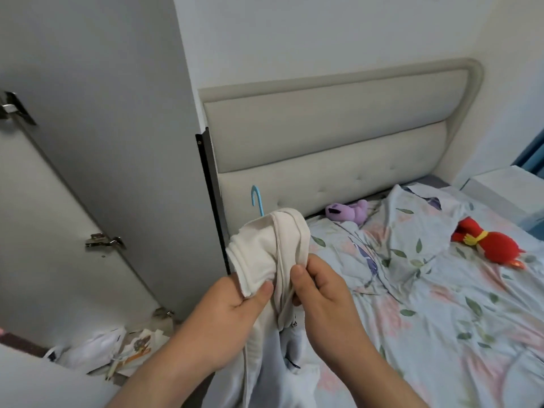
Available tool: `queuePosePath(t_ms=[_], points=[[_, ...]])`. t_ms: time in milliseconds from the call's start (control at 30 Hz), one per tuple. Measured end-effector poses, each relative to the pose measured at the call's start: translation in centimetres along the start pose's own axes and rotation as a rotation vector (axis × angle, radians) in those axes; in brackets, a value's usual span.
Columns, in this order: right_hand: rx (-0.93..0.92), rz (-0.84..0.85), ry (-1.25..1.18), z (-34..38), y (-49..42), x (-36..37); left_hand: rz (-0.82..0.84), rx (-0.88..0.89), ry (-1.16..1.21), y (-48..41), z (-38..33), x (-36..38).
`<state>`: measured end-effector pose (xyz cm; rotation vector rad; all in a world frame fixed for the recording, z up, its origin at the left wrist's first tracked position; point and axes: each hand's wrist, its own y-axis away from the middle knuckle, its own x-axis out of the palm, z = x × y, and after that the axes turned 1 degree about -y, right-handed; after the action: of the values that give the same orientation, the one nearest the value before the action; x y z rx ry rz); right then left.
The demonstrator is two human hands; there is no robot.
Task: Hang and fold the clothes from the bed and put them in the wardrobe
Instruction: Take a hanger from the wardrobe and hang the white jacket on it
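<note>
Both hands, left and right, pinch a white garment by its collar on a blue hanger beside the bed, so hanging seems underway, the wardrobe stowing left.

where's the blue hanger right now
In the head view its blue hook pokes up left of centre, behind the white garment that both hands hold, in front of the headboard.

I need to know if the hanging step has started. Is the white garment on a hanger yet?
Seemingly yes: a blue hanger hook sticks up behind the white garment, gripped by left hand and right hand.
</note>
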<state>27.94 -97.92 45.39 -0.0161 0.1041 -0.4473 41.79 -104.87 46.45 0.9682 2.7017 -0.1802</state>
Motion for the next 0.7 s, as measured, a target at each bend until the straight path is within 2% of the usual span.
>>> queuePosePath(t_ms=[100, 333, 467, 700], points=[[-0.043, -0.132, 0.013, 0.5, -0.5, -2.4, 0.026, -0.024, 0.069, -2.3, -1.1, 1.1], [-0.029, -0.500, 0.125, -0.4, -5.2, -9.1, 0.063, -0.085, -0.006, -10.1, -2.4, 3.3], [-0.007, -0.606, 0.217, -1.0, -6.6, -13.9, 0.096, -0.066, -0.127, -14.3, -2.5, 4.1], [0.015, -0.783, 0.376, -1.2, -7.0, -21.1, -0.007, 0.040, -0.191, -21.3, -3.3, 5.5]])
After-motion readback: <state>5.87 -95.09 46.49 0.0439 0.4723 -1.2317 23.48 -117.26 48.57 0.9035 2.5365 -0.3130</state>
